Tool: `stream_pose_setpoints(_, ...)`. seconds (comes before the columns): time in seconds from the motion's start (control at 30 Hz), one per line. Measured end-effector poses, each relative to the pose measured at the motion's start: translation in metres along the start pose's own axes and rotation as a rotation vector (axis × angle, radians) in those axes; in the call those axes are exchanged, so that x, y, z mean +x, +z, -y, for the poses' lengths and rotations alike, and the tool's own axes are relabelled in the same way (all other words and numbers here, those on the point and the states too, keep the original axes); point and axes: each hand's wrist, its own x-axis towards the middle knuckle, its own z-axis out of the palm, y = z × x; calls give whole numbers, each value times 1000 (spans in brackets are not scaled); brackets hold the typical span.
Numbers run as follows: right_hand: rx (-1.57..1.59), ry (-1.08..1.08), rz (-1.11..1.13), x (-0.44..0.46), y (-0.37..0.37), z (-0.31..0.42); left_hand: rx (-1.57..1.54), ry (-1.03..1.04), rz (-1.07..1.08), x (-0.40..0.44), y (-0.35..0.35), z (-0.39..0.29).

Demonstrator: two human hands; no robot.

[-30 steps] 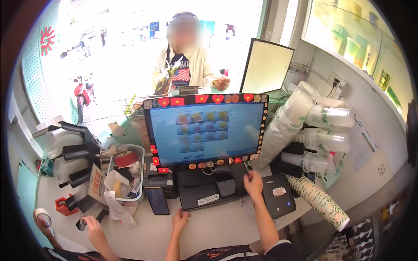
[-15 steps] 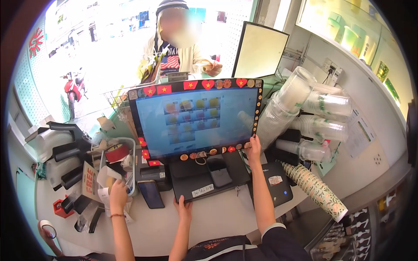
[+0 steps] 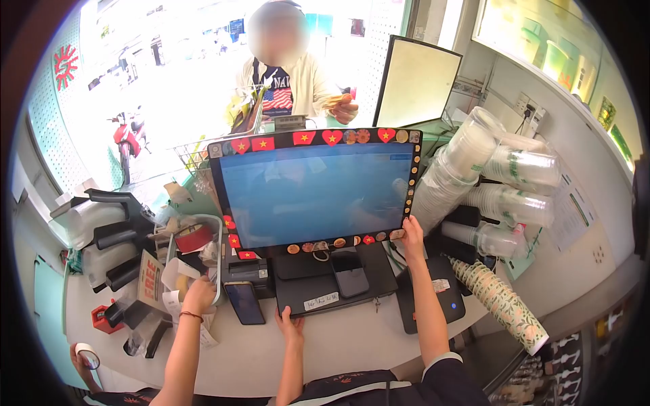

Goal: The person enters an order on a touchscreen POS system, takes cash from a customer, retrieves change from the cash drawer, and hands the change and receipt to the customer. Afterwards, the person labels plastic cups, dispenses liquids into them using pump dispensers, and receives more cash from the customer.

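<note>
My right hand [image 3: 412, 238] grips the lower right corner of a monitor [image 3: 318, 193], fingers at its sticker-covered frame. The screen is plain blue. My left hand [image 3: 291, 326] rests at the front left corner of a black cash drawer [image 3: 369, 287], fingers apart against its edge. On the drawer lies a dark phone [image 3: 349, 274], and a paper label [image 3: 321, 300] is stuck near its front edge. To the left of the drawer, another phone [image 3: 245, 302] leans upright against a small black printer [image 3: 250, 272].
A co-worker's hand [image 3: 200, 296] with a bracelet is at white paper beside a basket [image 3: 218, 237]; another hand at far left holds a tape roll [image 3: 87, 354]. Stacked plastic cups [image 3: 450, 172] and patterned paper cups [image 3: 504, 304] stand right. A person [image 3: 284, 88] is across the counter.
The menu grid on the screen has given way to plain blue. The view has shifted slightly left. Across the counter, the person's hand now shows something paper-like. My hands keep their places.
</note>
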Motion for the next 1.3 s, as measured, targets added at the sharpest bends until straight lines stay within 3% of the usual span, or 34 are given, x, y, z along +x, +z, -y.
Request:
stream_pose_setpoints(0.03,-17,5,5,0,2,0,26,1,-2,-4,2,-3)
stream_pose_setpoints(0.13,-176,-384,-162,7,24,-6,93,1,-14,-10,3,-8)
stream_pose_setpoints(0.27,-97,-272,-316,13,36,-5,154,-9,-12,-11,4,-12)
stream_pose_setpoints(0.47,-219,-429,-616,32,40,-31,200,-27,-25,-2,-6,-5)
stream_pose_setpoints(0.67,-350,-389,-520,44,38,-24,248,-29,-23,-7,-3,-8)
stream_pose_setpoints(0.77,-619,-579,-612,41,53,-14,275,-34,-10,-9,-2,-13)
stream_pose_setpoints(0.83,-1017,-914,-506,19,77,19,282,-44,-3,-6,-1,-11)
stream_pose_setpoints(0.87,-1125,-937,-394,11,93,30,291,-55,-4,-3,-6,-9)
stream_pose_setpoints(1.0,-1363,-998,-134,3,144,45,322,-64,64,5,-15,-6)
stream_pose_setpoints(1.1,-1390,-795,-92,2,162,49,326,-64,40,5,-14,-6)
stream_pose_setpoints(1.17,-1245,-794,-136,-28,178,69,330,-38,14,1,-13,-8)
stream_pose_setpoints(1.23,-732,-896,141,-72,187,103,323,-17,-25,2,-9,-7)
stream_pose_setpoints(1.27,-431,-769,363,-102,192,121,320,-16,-61,3,-10,-6)
stream_pose_setpoints(1.3,-259,-932,578,-120,189,139,318,2,-56,6,-12,-4)
